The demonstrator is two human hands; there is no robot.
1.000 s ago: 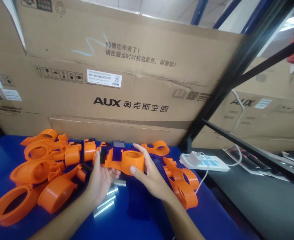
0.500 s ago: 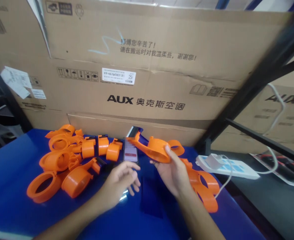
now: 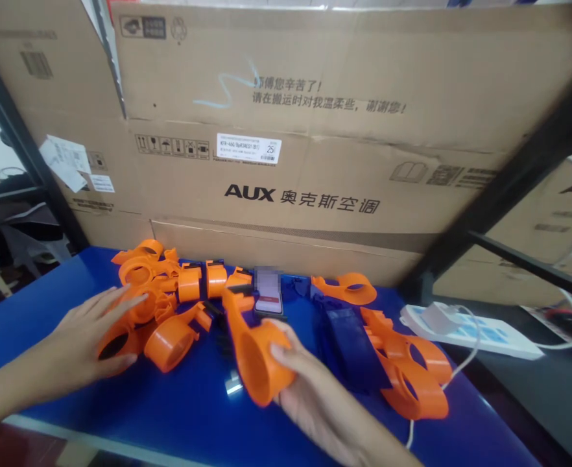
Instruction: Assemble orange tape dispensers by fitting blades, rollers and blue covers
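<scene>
My right hand grips an orange plastic tape dispenser by its ring, over the middle of the blue table. The dispenser's narrow arm points up and away from me. My left hand reaches over the orange dispenser parts piled on the left, its fingers spread and partly covering them. Whether it touches them I cannot tell. Just right of that hand lies another orange tape dispenser. Behind it, several more with black ends, such as one dispenser, stand in a row.
A phone leans at the back of the blue table. On the right are more orange parts, dark blue pieces and a white power strip with cables. A large cardboard box closes off the back.
My left hand has moved left to the orange pile, its fingers spreading. My right hand has brought the dispenser nearer, left and down, turning its arm upward. The camera view has shifted left.
</scene>
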